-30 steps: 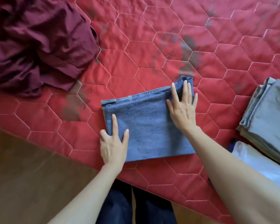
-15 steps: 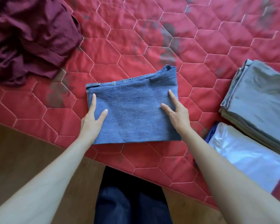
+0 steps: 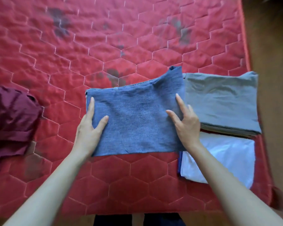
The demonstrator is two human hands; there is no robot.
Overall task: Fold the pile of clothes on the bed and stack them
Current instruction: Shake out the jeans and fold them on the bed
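Red quilted bed (image 3: 137, 38), left hand (image 3: 88, 132) and right hand (image 3: 187, 126) gripping folded jeans (image 3: 136, 121)

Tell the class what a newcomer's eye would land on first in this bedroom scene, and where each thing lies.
First comes the folded blue denim garment at the centre of the red hexagon-quilted bed cover, held at its edges by the left hand and the right hand. To its right lie a folded grey cloth stack and, nearer the viewer, a folded white cloth. A crumpled maroon garment sits at the far left.
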